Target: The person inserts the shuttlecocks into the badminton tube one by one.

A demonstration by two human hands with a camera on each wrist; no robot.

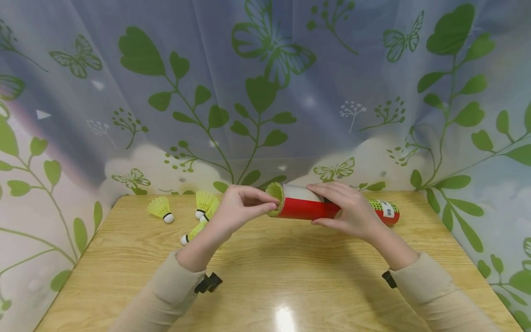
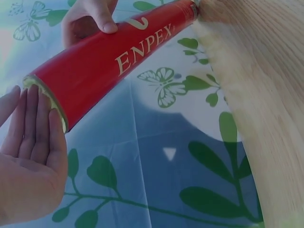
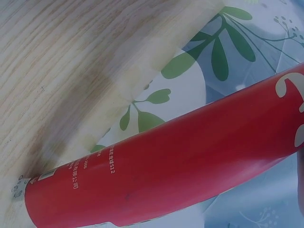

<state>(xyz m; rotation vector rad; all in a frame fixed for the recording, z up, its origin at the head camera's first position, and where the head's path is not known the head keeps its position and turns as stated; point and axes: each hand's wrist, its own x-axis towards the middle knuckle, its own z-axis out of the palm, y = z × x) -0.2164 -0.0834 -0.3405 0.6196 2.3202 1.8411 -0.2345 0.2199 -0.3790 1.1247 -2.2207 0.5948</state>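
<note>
A red and white shuttlecock tube, marked ENPEX in the left wrist view, lies tilted with its mouth to the left and its far end low at the table's right. My right hand grips it around the middle, thumb on the near side. Yellow skirt ribs of a shuttlecock show inside the mouth. There my left hand reaches in at the rim, thumb and fingertips close together on the skirt. In the left wrist view, the fingers extend into the mouth, partly hidden by the rim.
Several yellow shuttlecocks with white heads lie at the table's back left, one shuttlecock apart from the others and another shuttlecock beside my left forearm. A patterned curtain rises behind and beside the wooden table.
</note>
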